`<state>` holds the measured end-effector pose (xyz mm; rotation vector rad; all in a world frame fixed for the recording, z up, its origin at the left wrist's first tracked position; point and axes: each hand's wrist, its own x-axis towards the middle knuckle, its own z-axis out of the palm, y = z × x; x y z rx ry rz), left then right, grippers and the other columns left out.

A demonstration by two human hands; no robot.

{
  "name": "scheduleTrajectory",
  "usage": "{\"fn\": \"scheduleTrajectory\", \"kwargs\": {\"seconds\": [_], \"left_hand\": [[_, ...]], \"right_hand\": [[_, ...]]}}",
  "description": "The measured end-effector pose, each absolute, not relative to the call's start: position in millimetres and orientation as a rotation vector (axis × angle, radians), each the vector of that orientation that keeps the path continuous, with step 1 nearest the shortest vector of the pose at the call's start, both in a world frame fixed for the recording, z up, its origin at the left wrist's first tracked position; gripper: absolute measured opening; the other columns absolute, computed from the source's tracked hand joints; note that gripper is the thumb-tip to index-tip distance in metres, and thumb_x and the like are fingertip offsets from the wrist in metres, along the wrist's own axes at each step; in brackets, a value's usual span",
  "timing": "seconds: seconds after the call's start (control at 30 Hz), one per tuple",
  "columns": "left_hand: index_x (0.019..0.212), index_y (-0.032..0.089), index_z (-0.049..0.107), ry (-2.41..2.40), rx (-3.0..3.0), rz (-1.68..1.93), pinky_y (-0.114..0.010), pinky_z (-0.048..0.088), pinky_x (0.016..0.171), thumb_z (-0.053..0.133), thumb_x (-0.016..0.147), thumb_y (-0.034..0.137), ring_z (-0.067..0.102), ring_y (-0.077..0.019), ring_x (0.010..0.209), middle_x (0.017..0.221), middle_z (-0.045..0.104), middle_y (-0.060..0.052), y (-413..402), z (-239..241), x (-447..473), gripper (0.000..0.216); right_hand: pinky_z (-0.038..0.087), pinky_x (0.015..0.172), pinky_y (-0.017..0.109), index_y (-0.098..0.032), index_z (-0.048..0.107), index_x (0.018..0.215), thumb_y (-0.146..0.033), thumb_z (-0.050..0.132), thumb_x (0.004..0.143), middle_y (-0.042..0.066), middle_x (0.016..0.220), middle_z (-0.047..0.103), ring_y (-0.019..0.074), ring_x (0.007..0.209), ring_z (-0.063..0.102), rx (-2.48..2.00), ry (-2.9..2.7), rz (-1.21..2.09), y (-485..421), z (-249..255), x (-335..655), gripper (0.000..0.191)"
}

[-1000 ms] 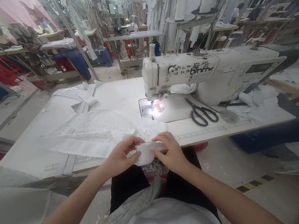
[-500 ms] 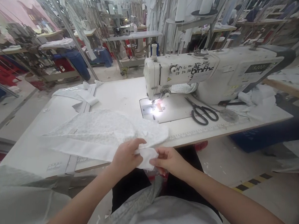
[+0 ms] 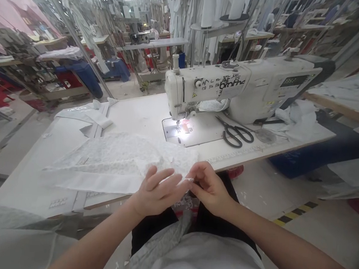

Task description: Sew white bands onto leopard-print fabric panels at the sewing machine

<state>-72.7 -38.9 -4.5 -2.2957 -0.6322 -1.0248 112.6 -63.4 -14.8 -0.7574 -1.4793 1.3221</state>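
Observation:
White lace-patterned fabric [image 3: 115, 151] with a plain white band [image 3: 95, 181] along its near side lies on the table's front edge. Over the right end of that band my left hand [image 3: 160, 191] is stretched out, palm partly up, fingers apart; its fingertips come close to my right hand. My right hand [image 3: 208, 188] pinches a small edge of the white fabric between thumb and fingers at the band's end. Beyond the hands stands a white sewing machine [image 3: 206, 87], its needle area lit, with no fabric of mine under the foot.
Black-handled scissors [image 3: 235, 133] lie right of the needle plate, behind a ruler strip [image 3: 235, 156] on the table edge. White fabric pieces [image 3: 84, 117] rest at the table's left, and crumpled white cloth [image 3: 299, 120] at its right end.
My left hand has let go of the band and opened out its fingers. My right hand has risen slightly, still pinching the fabric's end. The view has shifted a little.

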Motion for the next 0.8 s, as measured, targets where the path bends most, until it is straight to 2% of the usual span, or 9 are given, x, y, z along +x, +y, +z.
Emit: {"fn": "scheduleTrajectory", "kwargs": {"seconds": [0.17, 0.27, 0.37, 0.47, 0.53, 0.6, 0.63, 0.7, 0.8], "left_hand": [[0.09, 0.038, 0.06, -0.605, -2.27, -1.137, -0.034, 0.035, 0.097, 0.064, 0.072, 0.014, 0.05, -0.0162, 0.09, 0.079, 0.055, 0.001, -46.6, -0.4, -67.3, 0.03], [0.096, 0.038, 0.059, -0.615, -2.465, -1.017, -0.035, 0.036, 0.095, 0.061, 0.074, 0.014, 0.051, -0.0163, 0.09, 0.083, 0.058, 0.001, -49.3, 3.4, -65.8, 0.032], [0.105, 0.028, 0.057, -0.796, -2.896, -0.944, -0.034, 0.041, 0.087, 0.046, 0.073, 0.003, 0.051, -0.0185, 0.097, 0.096, 0.06, -0.003, -51.9, 7.9, -61.2, 0.042], [0.102, 0.021, 0.055, -1.126, -3.214, -1.107, -0.026, 0.045, 0.07, 0.037, 0.065, -0.003, 0.054, -0.0144, 0.082, 0.089, 0.057, -0.003, -60.4, 8.4, -51.3, 0.047], [0.096, 0.02, 0.054, -1.482, -3.273, -1.186, -0.022, 0.042, 0.057, 0.037, 0.063, -0.002, 0.052, -0.0113, 0.067, 0.08, 0.056, 0.0, -71.4, 8.7, -44.3, 0.043], [0.091, 0.02, 0.054, -1.819, -3.227, -1.278, -0.021, 0.039, 0.053, 0.037, 0.062, 0.0, 0.05, -0.0108, 0.062, 0.073, 0.056, 0.001, -87.5, 14.4, -39.5, 0.039], [0.088, 0.021, 0.054, -1.936, -3.199, -1.342, -0.02, 0.039, 0.052, 0.039, 0.062, 0.001, 0.05, -0.011, 0.061, 0.071, 0.056, 0.002, -97.6, 20.3, -38.3, 0.036], [0.083, 0.022, 0.054, -2.065, -3.199, -1.459, -0.021, 0.038, 0.05, 0.045, 0.064, 0.005, 0.048, -0.0116, 0.057, 0.066, 0.055, 0.002, -121.2, 37.1, -37.9, 0.027], [0.075, 0.024, 0.056, -2.067, -3.365, -1.624, -0.024, 0.038, 0.046, 0.058, 0.071, 0.021, 0.047, -0.0137, 0.052, 0.06, 0.052, -0.001, -156.7, 61.5, -39.2, 0.006]], "right_hand": [[0.04, 0.061, 0.025, -0.024, 0.039, 0.093, -0.037, 0.064, 0.08, -0.005, 0.073, 0.048, 0.0106, 0.064, 0.048, -0.718, -1.277, 1.624, -65.5, -8.7, 117.8, 0.03], [0.038, 0.057, 0.023, -0.024, 0.038, 0.089, -0.04, 0.07, 0.073, -0.006, 0.069, 0.046, 0.0095, 0.06, 0.047, -0.717, -1.181, 1.779, -67.6, -6.7, 121.5, 0.039], [0.039, 0.058, 0.022, -0.024, 0.038, 0.09, -0.036, 0.068, 0.075, -0.006, 0.07, 0.048, 0.0098, 0.062, 0.048, -0.722, -1.204, 1.754, -73.1, -7.1, 125.8, 0.036], [0.04, 0.059, 0.023, -0.025, 0.04, 0.096, -0.028, 0.061, 0.081, -0.005, 0.071, 0.051, 0.011, 0.063, 0.049, -0.849, -1.406, 1.526, -81.6, -7.2, 131.3, 0.025], [0.04, 0.059, 0.024, -0.024, 0.047, 0.095, -0.024, 0.056, 0.084, -0.004, 0.071, 0.054, 0.0119, 0.063, 0.05, -0.978, -1.598, 1.273, -88.0, -3.2, 136.4, 0.014], [0.041, 0.059, 0.024, -0.022, 0.054, 0.086, -0.022, 0.053, 0.085, -0.002, 0.071, 0.057, 0.0128, 0.064, 0.052, -1.043, -1.758, 1.038, -95.1, 7.4, 142.7, 0.001], [0.042, 0.059, 0.024, -0.022, 0.056, 0.082, -0.021, 0.053, 0.085, -0.001, 0.07, 0.058, 0.013, 0.064, 0.053, -1.035, -1.815, 0.968, -99.0, 15.5, 146.1, 0.005], [0.044, 0.06, 0.023, -0.022, 0.059, 0.079, -0.019, 0.053, 0.085, -0.001, 0.07, 0.059, 0.0124, 0.064, 0.055, -0.905, -1.901, 1.0, -107.3, 35.8, 151.7, 0.01], [0.048, 0.062, 0.022, -0.021, 0.058, 0.074, -0.019, 0.056, 0.085, 0.001, 0.075, 0.06, 0.0118, 0.068, 0.058, -0.417, -1.951, 1.363, -116.8, 63.1, 151.8, 0.011]]}}
